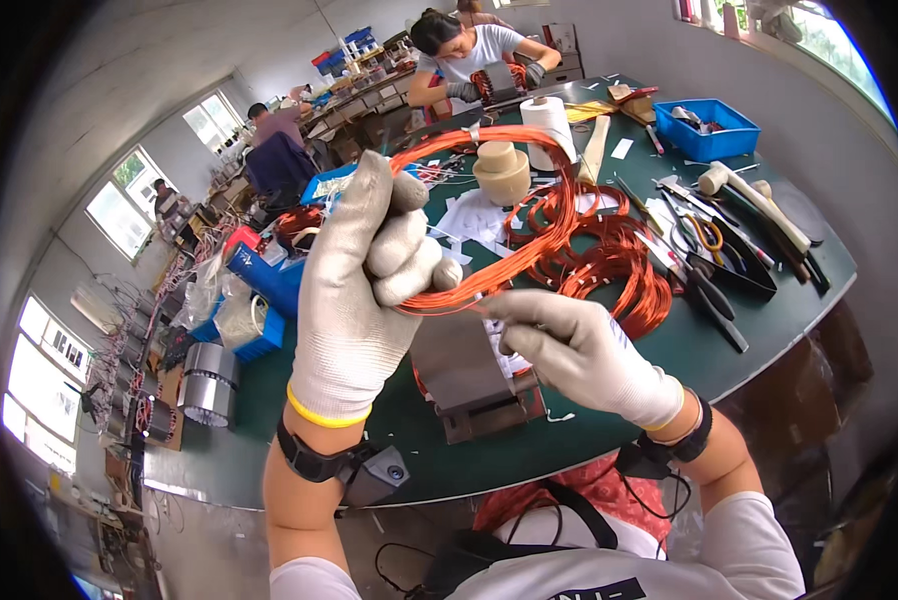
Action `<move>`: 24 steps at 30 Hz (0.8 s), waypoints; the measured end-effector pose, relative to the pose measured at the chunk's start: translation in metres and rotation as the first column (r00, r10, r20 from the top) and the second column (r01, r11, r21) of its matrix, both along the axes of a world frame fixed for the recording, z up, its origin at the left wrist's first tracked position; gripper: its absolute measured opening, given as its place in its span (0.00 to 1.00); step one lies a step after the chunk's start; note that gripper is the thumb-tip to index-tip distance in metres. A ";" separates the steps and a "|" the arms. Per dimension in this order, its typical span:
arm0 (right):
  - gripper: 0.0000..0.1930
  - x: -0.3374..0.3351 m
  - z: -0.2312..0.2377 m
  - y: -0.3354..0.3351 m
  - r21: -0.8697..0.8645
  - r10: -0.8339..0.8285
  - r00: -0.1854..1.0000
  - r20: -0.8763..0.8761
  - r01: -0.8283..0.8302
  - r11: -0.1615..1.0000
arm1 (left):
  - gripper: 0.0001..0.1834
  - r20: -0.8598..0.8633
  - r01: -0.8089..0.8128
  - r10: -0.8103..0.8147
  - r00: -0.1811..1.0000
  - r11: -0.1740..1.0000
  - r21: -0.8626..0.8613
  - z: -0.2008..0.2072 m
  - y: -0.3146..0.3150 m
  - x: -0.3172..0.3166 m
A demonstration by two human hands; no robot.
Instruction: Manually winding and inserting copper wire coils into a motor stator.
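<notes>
Raised in front of me, my left hand in a white glove is closed around a coil of orange-red copper wire. The coil loops up and over to the right, tied with a white strip at its top. My right hand, gloved too, pinches at the coil's lower side with thumb and forefinger; a thin wire end seems to lie between them. Below the hands a grey metal stator core rests on the green table, with white insulating paper at its right side. More wire coils lie behind my right hand.
Pliers, scissors and a hammer lie at the right, near a blue bin. A white thread spool and a cream-coloured block stand behind the coil. Across the table a co-worker handles another wound core. A metal cylinder sits at the left.
</notes>
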State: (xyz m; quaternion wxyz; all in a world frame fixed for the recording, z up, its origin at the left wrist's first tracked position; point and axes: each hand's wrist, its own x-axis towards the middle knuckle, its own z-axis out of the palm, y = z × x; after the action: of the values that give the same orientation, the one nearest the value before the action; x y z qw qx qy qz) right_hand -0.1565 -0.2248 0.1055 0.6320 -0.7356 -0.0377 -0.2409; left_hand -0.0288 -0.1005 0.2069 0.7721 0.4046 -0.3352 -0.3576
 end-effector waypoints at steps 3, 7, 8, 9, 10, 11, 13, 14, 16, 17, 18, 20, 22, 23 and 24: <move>0.21 -0.006 -0.010 -0.003 -0.564 -0.080 0.967 0.243 0.208 0.799 | 0.23 -0.019 0.116 -0.116 0.993 0.993 -0.030 -0.012 0.004 -0.001; 0.20 -0.022 -0.010 0.004 -0.562 -0.077 0.963 0.257 0.214 0.799 | 0.28 -0.091 0.221 -0.224 0.970 0.974 -0.046 -0.034 0.007 -0.010; 0.19 -0.039 0.000 0.002 -0.664 -0.100 0.960 0.260 0.253 0.704 | 0.29 -0.072 0.260 -0.264 0.962 0.964 -0.060 -0.041 0.008 -0.013; 0.25 -0.043 -0.008 -0.004 -0.515 -0.122 0.889 0.441 0.362 0.777 | 0.30 -0.133 0.393 -0.418 0.899 0.903 -0.175 -0.047 0.014 -0.010; 0.28 -0.047 -0.006 -0.012 -0.393 -0.323 0.765 0.557 0.586 0.709 | 0.31 -0.159 0.401 -0.430 0.889 0.897 -0.186 -0.051 0.019 -0.013; 0.32 -0.045 -0.001 -0.021 -0.247 -0.499 0.590 0.635 0.767 0.592 | 0.31 -0.185 0.405 -0.439 0.879 0.893 -0.197 -0.055 0.022 -0.015; 0.34 -0.029 0.017 -0.029 -0.326 -0.639 0.396 0.660 0.917 0.231 | 0.33 -0.227 0.457 -0.491 0.841 0.869 -0.188 -0.067 0.030 -0.027; 0.33 -0.024 0.016 -0.037 -0.451 -0.578 0.561 0.593 0.826 0.339 | 0.34 -0.150 0.552 -0.580 0.801 0.812 -0.190 -0.076 0.030 -0.034; 0.24 -0.015 -0.001 -0.059 -0.286 -0.495 0.817 0.294 0.570 0.771 | 0.32 0.001 0.558 -0.558 0.830 0.829 -0.035 -0.082 0.034 -0.051; 0.20 -0.017 -0.006 -0.063 -0.197 -0.473 0.868 0.150 0.495 0.846 | 0.31 0.075 0.451 -0.459 0.885 0.886 0.105 -0.078 0.037 -0.059; 0.17 -0.014 -0.011 -0.066 -0.215 -0.494 0.849 0.188 0.527 0.822 | 0.29 0.127 0.450 -0.476 0.870 0.873 0.188 -0.079 0.042 -0.055; 0.15 -0.020 -0.014 -0.065 -0.384 -0.493 0.856 0.158 0.513 0.768 | 0.30 -0.084 0.543 -0.540 0.837 0.804 0.242 -0.093 0.055 -0.036; 0.21 -0.022 -0.015 -0.062 -0.587 -0.448 0.806 0.386 0.589 0.556 | 0.30 -0.173 0.514 -0.489 0.855 0.846 0.146 -0.091 0.052 -0.039; 0.24 -0.029 -0.004 -0.056 -0.649 -0.432 0.746 0.506 0.660 0.379 | 0.28 -0.222 0.435 -0.405 0.887 0.893 0.112 -0.091 0.050 -0.047; 0.28 -0.029 0.000 -0.043 -0.615 -0.485 0.680 0.550 0.722 0.315 | 0.26 -0.110 0.304 -0.290 0.951 0.942 0.144 -0.092 0.052 -0.050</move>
State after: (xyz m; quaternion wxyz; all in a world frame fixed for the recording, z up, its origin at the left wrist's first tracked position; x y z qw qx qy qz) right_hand -0.1853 -0.2675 0.1050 0.0807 -0.8534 0.0555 -0.5120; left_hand -0.0791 -0.0482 0.1147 0.6883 0.3938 -0.3289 -0.5129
